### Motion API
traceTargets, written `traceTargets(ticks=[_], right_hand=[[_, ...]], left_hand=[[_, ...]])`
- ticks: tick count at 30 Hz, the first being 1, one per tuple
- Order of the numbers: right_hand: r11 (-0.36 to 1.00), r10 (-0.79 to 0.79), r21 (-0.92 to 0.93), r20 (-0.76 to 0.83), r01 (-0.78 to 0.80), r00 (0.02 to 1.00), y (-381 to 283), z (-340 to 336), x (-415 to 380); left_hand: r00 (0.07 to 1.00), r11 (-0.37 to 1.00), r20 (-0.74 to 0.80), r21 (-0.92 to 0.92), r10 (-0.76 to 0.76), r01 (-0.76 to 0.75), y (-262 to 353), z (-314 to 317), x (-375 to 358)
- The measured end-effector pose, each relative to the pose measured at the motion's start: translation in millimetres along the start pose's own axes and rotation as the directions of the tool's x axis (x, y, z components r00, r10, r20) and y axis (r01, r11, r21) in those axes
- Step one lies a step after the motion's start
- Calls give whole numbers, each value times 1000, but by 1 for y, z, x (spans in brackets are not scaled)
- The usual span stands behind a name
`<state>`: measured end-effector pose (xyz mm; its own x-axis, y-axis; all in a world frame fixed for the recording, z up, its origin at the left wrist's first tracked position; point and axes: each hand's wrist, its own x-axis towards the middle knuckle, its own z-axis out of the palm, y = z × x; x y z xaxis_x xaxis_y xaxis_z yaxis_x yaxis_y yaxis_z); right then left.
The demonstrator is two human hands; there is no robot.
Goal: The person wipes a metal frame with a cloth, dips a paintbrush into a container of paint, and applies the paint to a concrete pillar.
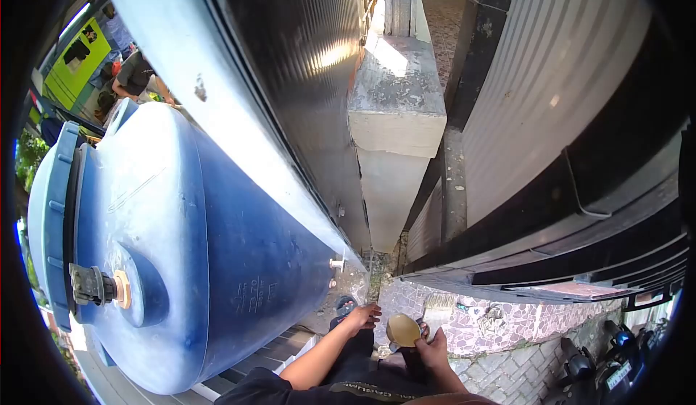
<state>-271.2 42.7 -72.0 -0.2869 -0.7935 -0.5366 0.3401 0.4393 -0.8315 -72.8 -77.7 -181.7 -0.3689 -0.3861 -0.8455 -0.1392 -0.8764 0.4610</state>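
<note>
My right hand is closed at the edge of a small round cup with a yellowish-tan inside. Just above the same hand a wide paintbrush points its pale bristles away from me; its handle seems to run into my grip, though my fingers hide it. My left hand is held to the left of the cup, apart from it, fingers stretched out and nothing in them.
A large blue water tank lies at left beside a pale metal beam. A concrete pillar stands ahead, with dark-framed corrugated panels to its right. Stone paving and parked motorcycles show below. Another person bends at upper left.
</note>
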Motion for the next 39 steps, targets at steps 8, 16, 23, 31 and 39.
traceTargets(ticks=[8,16,23,31,39], right_hand=[[993,-55,-95,190,74,980,-58,-8,-6],[980,-192,14,294,196,936,-126,-19,-25],[967,-209,-56,381,248,901,-171,-29,-45],[946,-270,-57,406,319,873,-184,-32,-48],[936,-330,48,459,348,825,-206,-32,-73]], left_hand=[[968,988,201,-68,149,-138,30,35,-50],[821,952,483,-181,305,-247,52,92,-97],[646,897,628,-365,434,-248,45,115,-90],[679,759,365,-452,637,-468,55,157,-147],[719,805,371,-350,588,-479,88,138,-152]])
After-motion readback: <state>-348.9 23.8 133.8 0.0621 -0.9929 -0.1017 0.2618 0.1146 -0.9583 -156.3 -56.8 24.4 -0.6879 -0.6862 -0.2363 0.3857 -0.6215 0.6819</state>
